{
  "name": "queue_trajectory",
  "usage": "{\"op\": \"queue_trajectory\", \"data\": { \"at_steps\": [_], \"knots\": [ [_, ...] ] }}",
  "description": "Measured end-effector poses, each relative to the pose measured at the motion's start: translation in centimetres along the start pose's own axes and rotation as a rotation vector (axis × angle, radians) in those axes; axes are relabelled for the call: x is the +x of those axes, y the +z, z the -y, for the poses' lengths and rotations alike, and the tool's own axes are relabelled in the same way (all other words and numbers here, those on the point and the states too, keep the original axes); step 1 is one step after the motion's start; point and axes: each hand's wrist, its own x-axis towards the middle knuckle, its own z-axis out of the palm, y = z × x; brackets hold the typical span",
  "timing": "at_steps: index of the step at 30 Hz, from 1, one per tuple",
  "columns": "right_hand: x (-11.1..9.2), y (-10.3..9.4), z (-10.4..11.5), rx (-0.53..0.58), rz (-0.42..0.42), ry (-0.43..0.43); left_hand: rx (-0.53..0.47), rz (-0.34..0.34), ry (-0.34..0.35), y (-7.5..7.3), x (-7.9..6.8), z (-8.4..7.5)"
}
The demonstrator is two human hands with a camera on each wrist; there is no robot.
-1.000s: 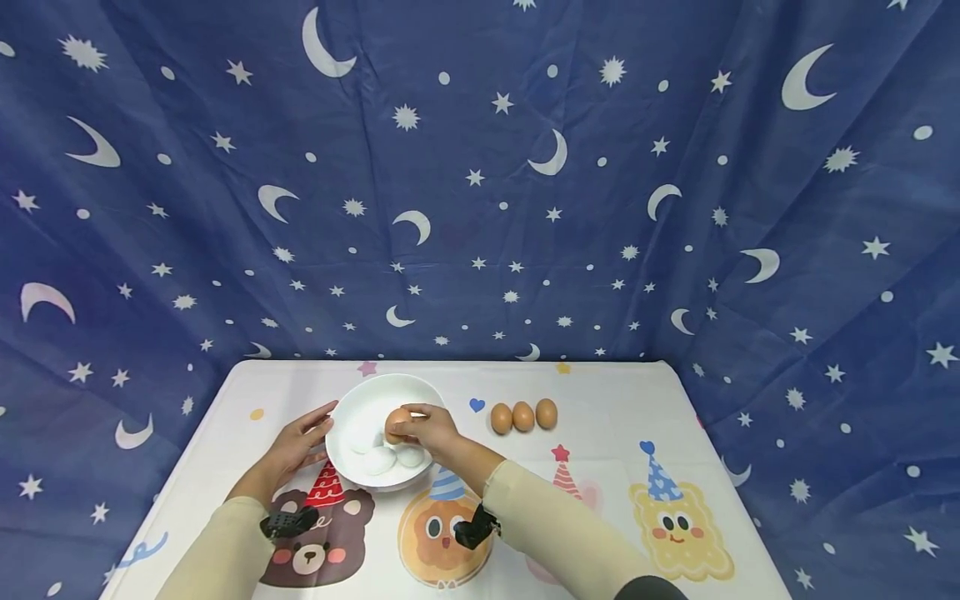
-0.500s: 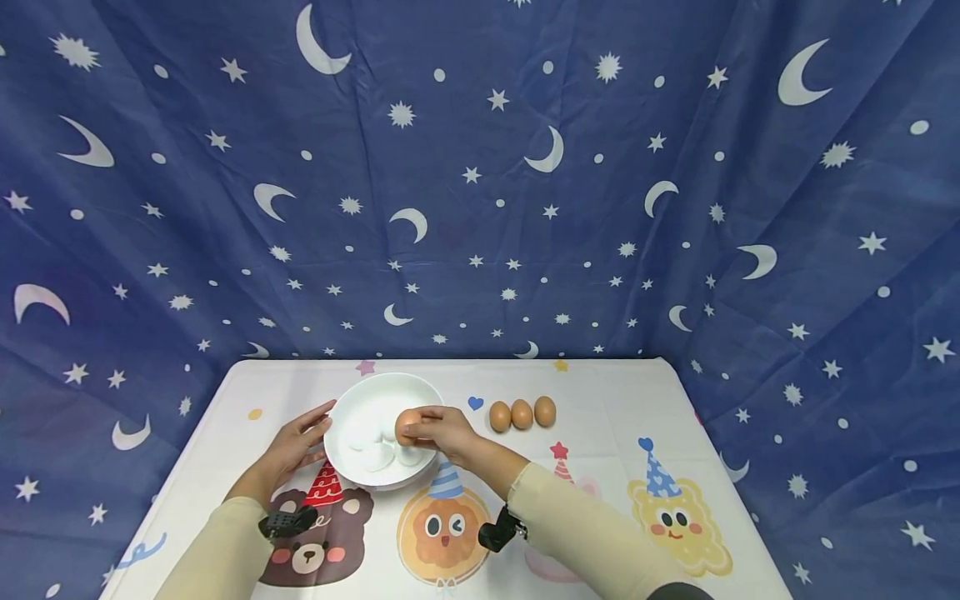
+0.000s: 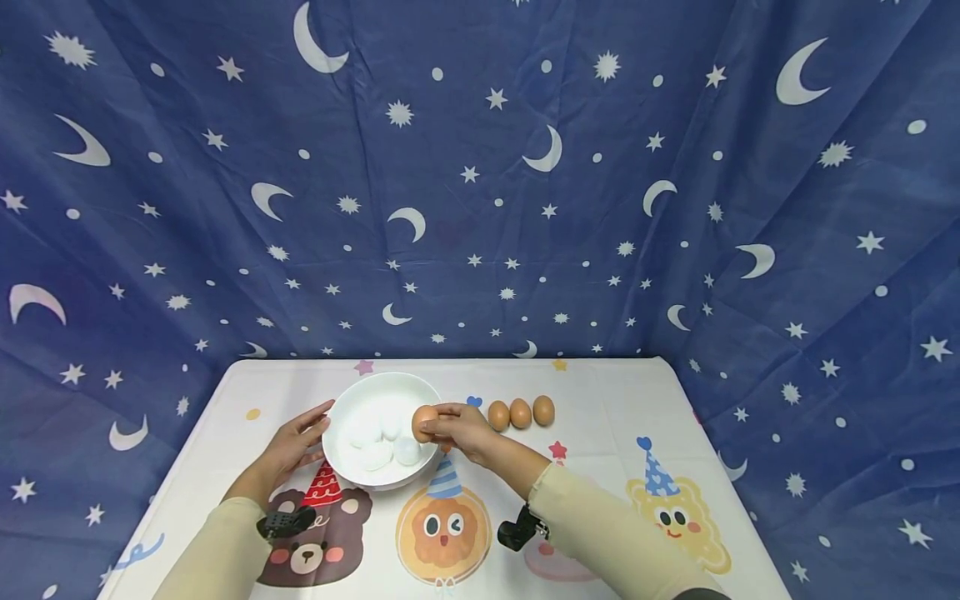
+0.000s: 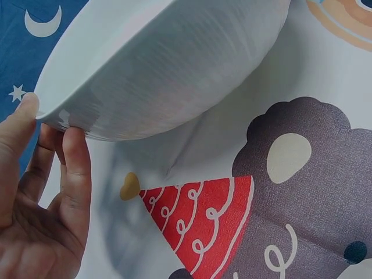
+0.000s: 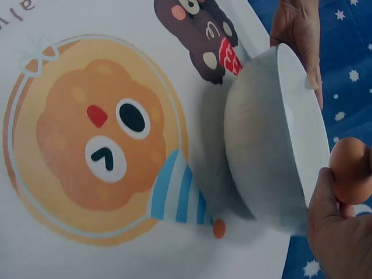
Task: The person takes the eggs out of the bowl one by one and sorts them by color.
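My right hand (image 3: 463, 430) pinches a brown egg (image 3: 424, 423) between thumb and fingers, at the right rim of a white bowl (image 3: 347, 414). In the right wrist view the egg (image 5: 351, 167) shows beside the bowl's rim, and the fingers are partly cut off by the frame. My left hand (image 3: 292, 446) holds the bowl at its left side. The left wrist view has the thumb (image 4: 26, 110) at the rim and the other fingers under the bowl's outer wall (image 4: 174, 81). Several white eggs (image 3: 376, 455) lie in the bottom of the bowl.
Three brown eggs (image 3: 521, 413) stand in a row right of the bowl. A white cloth with cartoon figures covers the table (image 3: 607, 392). Behind it hangs a blue curtain (image 3: 480, 167) with moons and stars.
My right hand has moved the brown egg from over the middle of the bowl rightward to its right rim. The left hand has stayed at the bowl's left side.
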Motion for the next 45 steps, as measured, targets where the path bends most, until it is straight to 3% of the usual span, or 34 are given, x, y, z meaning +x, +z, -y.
{"op": "queue_trajectory", "data": {
  "at_steps": [8,20,25,34,45],
  "knots": [
    [-0.1,-2.1,0.1,0.033,-0.011,0.005,0.013,-0.002,-0.01,0.0,-0.2,0.1],
    [-0.3,-6.3,-0.3,0.046,-0.09,0.017,0.001,-0.012,-0.026,0.0,0.0,0.3],
    [-0.2,-8.4,-0.5,0.013,-0.121,0.021,0.012,-0.012,-0.025,0.0,0.0,0.2],
    [-0.3,-12.4,0.4,0.029,-0.25,0.076,0.026,-0.019,-0.026,-0.1,-0.1,0.0],
    [-0.5,-17.6,-0.2,0.022,-0.301,0.075,0.021,-0.006,-0.022,0.1,-0.1,0.0]
  ]
}}
